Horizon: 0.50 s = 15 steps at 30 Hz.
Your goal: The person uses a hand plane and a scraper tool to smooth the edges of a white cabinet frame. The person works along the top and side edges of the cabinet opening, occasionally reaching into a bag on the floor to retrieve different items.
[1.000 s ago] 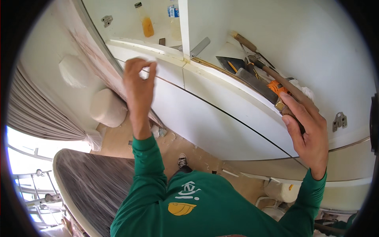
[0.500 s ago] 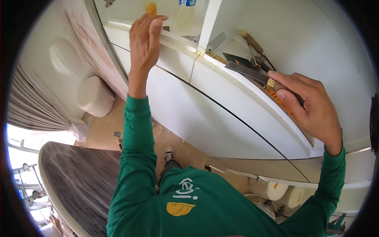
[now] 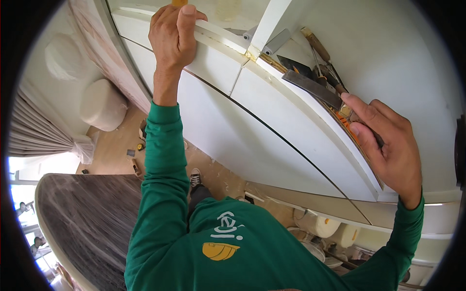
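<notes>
My left hand [image 3: 175,41] is closed at the upper rim of the white cabinet front [image 3: 218,51], thumb raised. An amber-yellow piece [image 3: 179,2] shows just beyond its fingers; whether they hold it is hidden. My right hand [image 3: 388,140] grips a chisel [image 3: 313,87] by its handle, the wide flat dark blade pointing left. This blade lies over a narrow recess along the curved cabinet edge, where a dark flat-bladed tool [image 3: 293,66], a wooden-handled tool [image 3: 315,43] and orange pieces [image 3: 352,130] lie close together.
A white upright divider [image 3: 272,29] splits the cabinet top, with grey cylindrical pieces [image 3: 277,41] beside it. A plastic-wrapped dark curved tabletop [image 3: 87,223] is at lower left. Small tools, among them a tape measure [image 3: 141,147], lie on the brown floor. White containers [image 3: 315,224] stand below the cabinet.
The view has shifted, and the bottle behind the cabinet rim is now mostly cut off at the top. My left hand sits lower against the rim. The chisel stays in my right hand.
</notes>
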{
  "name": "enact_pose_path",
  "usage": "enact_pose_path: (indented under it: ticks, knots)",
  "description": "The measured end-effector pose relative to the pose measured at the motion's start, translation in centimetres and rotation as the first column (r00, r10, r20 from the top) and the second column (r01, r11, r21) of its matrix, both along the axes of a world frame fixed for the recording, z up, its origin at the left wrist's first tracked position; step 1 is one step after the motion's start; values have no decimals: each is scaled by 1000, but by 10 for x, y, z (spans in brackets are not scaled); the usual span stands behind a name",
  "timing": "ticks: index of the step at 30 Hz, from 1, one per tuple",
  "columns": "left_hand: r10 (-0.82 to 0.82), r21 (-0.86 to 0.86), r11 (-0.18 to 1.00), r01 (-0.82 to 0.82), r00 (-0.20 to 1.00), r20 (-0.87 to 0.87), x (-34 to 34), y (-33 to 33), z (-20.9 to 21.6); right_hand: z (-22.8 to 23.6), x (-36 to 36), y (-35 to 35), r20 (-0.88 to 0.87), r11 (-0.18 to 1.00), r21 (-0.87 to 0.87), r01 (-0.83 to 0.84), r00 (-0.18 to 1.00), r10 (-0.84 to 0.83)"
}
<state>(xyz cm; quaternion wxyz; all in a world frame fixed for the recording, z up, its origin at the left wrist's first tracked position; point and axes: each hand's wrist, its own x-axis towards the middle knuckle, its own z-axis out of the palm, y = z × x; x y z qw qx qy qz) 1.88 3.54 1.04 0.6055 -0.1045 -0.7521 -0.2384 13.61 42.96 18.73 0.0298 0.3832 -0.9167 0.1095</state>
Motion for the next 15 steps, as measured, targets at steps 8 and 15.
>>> enact_pose_path:
  ticks: [8,15]
  knots:
    - [-28,45,999,26,999,45,1,2,-1,-30,-6,5,-96,996,-82,-32,995,24]
    - [13,37,999,-16,995,96,-2,-2,-5,-45,-11,3,-148,992,-118,-49,988,31]
